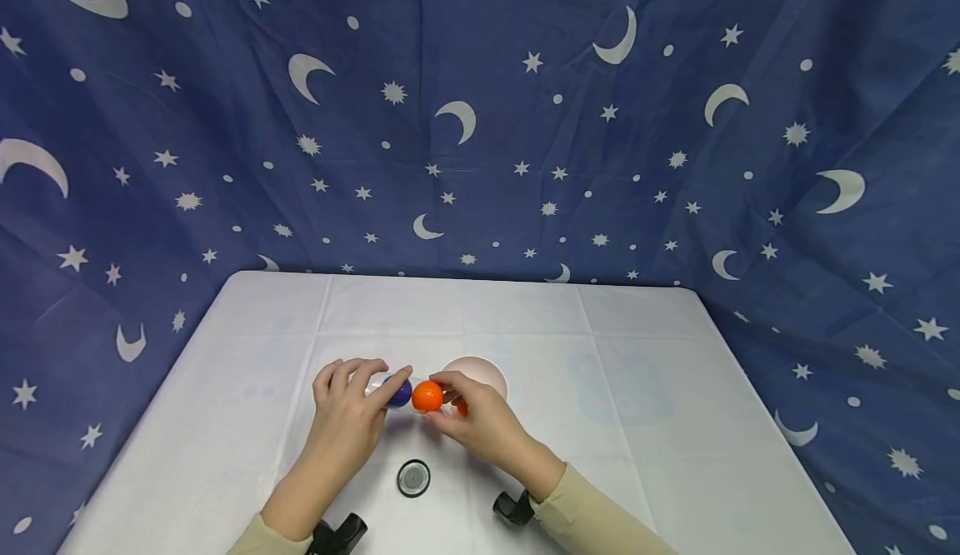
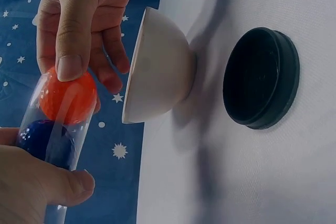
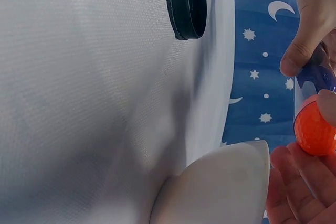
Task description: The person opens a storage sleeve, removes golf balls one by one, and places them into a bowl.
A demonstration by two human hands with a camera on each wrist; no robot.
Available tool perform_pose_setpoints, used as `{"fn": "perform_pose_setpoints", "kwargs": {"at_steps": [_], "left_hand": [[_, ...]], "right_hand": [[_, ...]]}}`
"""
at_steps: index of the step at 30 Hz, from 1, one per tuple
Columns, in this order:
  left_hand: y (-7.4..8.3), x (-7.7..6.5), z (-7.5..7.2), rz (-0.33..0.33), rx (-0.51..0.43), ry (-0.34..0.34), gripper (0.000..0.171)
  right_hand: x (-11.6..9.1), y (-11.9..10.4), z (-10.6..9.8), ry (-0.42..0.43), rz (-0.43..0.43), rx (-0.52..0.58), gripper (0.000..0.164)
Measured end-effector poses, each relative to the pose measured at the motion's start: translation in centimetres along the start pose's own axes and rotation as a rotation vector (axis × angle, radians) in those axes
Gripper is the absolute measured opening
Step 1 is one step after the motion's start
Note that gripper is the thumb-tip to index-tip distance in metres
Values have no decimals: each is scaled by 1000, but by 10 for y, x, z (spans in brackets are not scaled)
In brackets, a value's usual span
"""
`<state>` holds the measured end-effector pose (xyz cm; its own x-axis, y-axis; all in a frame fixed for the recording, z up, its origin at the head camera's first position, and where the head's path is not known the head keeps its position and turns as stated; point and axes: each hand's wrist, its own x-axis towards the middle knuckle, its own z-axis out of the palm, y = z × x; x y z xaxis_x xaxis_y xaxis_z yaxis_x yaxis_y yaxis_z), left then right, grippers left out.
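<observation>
My left hand (image 1: 347, 413) grips a clear tube (image 2: 55, 215) lying across the front of the bowl. Inside the tube sits a dark blue ball (image 2: 46, 141), partly covered by the left thumb. An orange ball (image 2: 68, 98) is at the tube's mouth, partly within its rim. My right hand (image 1: 491, 428) pinches this orange ball, thumb on its near side and fingers behind it. Another patch of orange (image 1: 462, 407) shows among the right fingers in the head view, mostly hidden.
Just behind the right hand stands a pale bowl (image 2: 157, 66). A round dark lid (image 1: 413, 478) lies on the white-covered table (image 1: 660, 372), nearer to the person. A blue curtain with moons and stars (image 1: 525, 122) hangs beyond the table.
</observation>
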<state>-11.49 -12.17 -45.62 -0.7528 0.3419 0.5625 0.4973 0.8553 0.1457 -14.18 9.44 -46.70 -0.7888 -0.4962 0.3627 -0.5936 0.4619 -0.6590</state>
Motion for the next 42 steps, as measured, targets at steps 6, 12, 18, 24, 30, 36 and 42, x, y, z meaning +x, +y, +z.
{"fn": "perform_pose_setpoints", "kwargs": {"at_steps": [6, 12, 18, 24, 30, 36, 42], "left_hand": [[-2, -1, 0, -16, -28, 15, 62], [-3, -1, -1, -26, -37, 9, 61], [-5, -1, -1, -37, -47, 17, 59], [-10, -2, -2, -51, -46, 35, 59], [-14, -4, -5, -62, -50, 51, 60], [-15, -4, -6, -59, -63, 63, 61], [-16, -5, -5, -59, -64, 68, 62]], "right_hand": [[1, 0, 0, 8, -11, 7, 43], [2, -1, -2, 23, -36, -6, 43], [2, -2, -5, 41, -44, -16, 42], [4, -1, -11, 61, -17, 18, 41], [4, 5, -16, 53, 56, 8, 43], [4, 16, -14, 53, 120, -39, 44], [5, 26, -5, 32, 168, -159, 38]]}}
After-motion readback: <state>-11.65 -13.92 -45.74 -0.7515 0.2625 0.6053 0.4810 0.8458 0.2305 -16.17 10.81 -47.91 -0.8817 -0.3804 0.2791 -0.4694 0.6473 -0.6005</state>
